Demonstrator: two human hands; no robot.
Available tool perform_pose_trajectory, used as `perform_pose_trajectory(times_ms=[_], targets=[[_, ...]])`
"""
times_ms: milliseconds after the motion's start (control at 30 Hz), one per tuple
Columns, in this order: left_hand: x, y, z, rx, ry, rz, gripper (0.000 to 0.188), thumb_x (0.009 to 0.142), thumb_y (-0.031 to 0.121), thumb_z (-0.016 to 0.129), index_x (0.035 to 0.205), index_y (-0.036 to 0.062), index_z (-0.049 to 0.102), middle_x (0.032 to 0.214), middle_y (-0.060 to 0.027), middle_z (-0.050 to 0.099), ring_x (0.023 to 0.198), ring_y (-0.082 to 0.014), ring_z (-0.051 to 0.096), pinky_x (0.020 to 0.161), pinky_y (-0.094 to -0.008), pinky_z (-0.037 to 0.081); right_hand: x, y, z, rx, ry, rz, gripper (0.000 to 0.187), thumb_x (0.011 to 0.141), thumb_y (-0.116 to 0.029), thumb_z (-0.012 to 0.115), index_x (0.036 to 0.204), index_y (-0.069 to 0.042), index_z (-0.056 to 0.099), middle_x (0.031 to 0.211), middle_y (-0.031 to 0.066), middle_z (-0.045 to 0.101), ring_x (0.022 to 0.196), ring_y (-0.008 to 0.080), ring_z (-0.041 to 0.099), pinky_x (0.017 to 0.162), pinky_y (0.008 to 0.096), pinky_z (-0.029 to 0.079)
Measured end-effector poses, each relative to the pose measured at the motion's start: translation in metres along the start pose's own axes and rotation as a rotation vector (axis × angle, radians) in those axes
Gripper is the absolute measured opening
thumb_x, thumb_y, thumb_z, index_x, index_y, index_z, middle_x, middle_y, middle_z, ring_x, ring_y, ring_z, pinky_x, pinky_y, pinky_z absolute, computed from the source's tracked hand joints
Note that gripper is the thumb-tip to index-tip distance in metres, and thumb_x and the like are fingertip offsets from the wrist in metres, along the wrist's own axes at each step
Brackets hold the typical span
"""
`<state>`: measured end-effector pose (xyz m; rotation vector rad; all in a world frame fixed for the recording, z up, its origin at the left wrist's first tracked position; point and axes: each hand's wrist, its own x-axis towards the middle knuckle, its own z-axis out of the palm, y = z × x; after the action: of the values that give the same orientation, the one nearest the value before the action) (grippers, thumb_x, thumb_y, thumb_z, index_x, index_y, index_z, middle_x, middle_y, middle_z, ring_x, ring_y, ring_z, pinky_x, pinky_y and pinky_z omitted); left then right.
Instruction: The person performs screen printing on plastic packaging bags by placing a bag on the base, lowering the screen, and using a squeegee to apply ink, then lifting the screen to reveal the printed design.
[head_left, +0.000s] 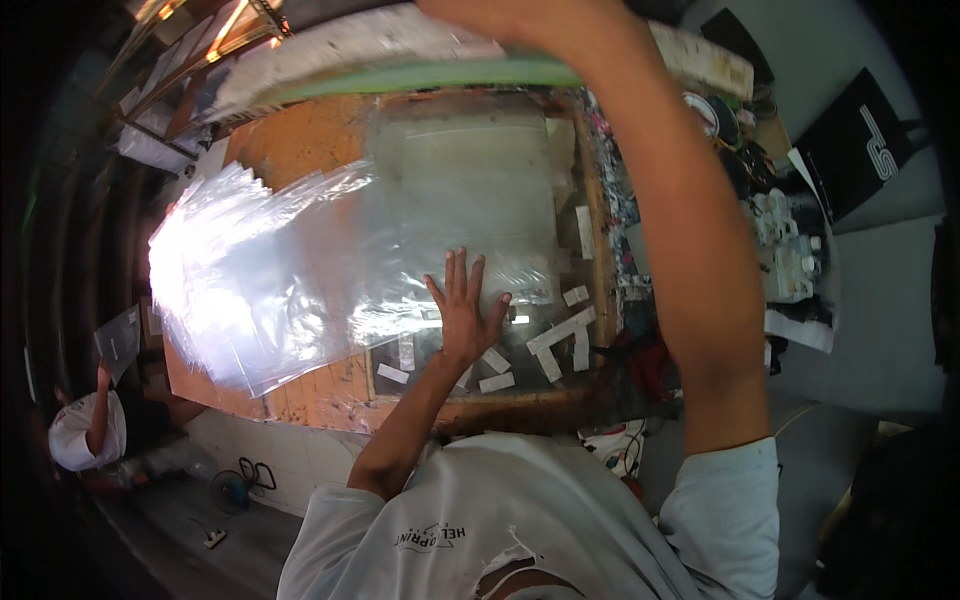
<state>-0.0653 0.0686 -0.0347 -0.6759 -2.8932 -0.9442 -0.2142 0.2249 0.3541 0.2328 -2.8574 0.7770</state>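
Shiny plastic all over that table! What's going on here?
A person in a grey shirt has the left hand spread at the near edge of some clear plastic sheets, which lie fanned across the orange table. The right arm reaches across toward the far side, but what its hand is doing can't be made out at the top edge. Small white pieces lie near the left hand. Off to the left, another person holds up a grey sheet.

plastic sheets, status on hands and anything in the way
Left hand spread on plastic sheets. Right hand cut off at top. Sheets fanned out leftward. White strips scattered near left hand.
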Motion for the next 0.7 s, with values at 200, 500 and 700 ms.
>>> perform_pose_trajectory(times_ms=[200, 500, 700], targets=[[-0.016, 0.058, -0.122, -1.158, 0.307, -0.161, 0.056, 0.098, 0.029, 0.067, 0.145, 0.0059, 0.048, 0.153, -0.0172, 0.045, 0.145, -0.0325, 0.041, 0.12, -0.0557, 0.028, -0.116, 0.024, 0.112, -0.215, 0.379, -0.159, 0.041, 0.093, -0.034, 0.066, 0.127, -0.011, 0.068, 0.086, 0.0131, 0.058, 0.085, 0.0292, 0.057, 0.08, 0.0455, 0.038], [-0.086, -0.004, -0.066, -1.895, 0.113, -1.189, 0.026, 0.099, 0.036, 0.067, 0.113, 0.0148, 0.062, 0.119, -0.003, 0.061, 0.12, -0.0259, 0.053, 0.103, -0.0513, 0.042, -0.108, 0.143, 0.242, -0.007, 0.082, -0.049, 0.042, 0.076, 0.008, 0.07, 0.114, -0.009, 0.07, 0.086, 0.0107, 0.066, 0.087, 0.0334, 0.061, 0.08, 0.0464, 0.042], [-0.076, -0.001, -0.064, -1.802, 0.152, -1.28, 0.021, 0.099, 0.032, 0.066, 0.108, 0.0135, 0.062, 0.109, -0.0043, 0.062, 0.11, -0.0244, 0.057, 0.101, -0.0483, 0.044, 0.03, 0.23, 0.308, -0.392, 0.308, -0.055, 0.052, 0.081, 0.007, 0.064, 0.128, -0.015, 0.064, 0.1, 0.0093, 0.062, 0.1, 0.0288, 0.058, 0.092, 0.0484, 0.037]])
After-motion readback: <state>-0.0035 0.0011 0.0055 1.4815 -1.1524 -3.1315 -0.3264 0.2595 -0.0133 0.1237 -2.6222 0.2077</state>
